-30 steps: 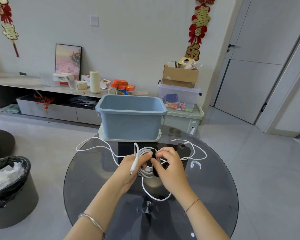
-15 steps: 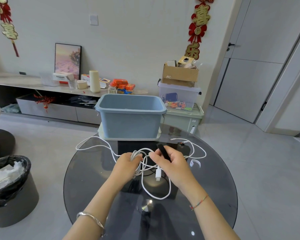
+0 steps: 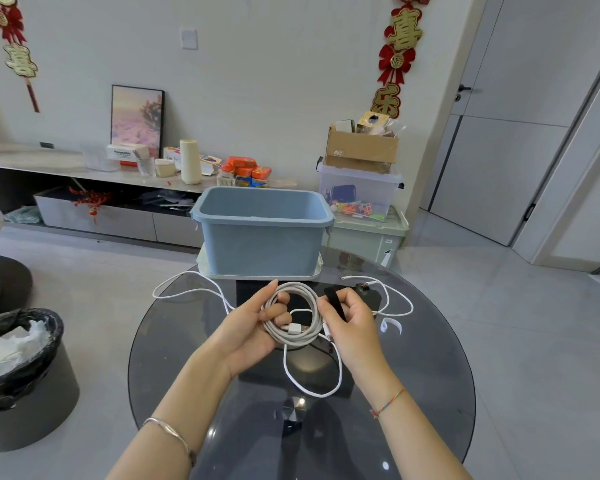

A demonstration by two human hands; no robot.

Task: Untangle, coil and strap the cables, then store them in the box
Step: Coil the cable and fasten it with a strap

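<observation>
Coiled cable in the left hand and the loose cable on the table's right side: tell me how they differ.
The coiled cable is wound in tight rings; the loose cable sprawls in one open loop. The left hand grips the coiled cable; the loose cable lies untouched on the table. Both are white.

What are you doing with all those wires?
A person is tidying cables. The left hand holds a coiled white cable, and the right hand pinches a black strap beside it, not yet wrapped round. More loose white cable lies on the glass table, in front of the blue box.
</observation>
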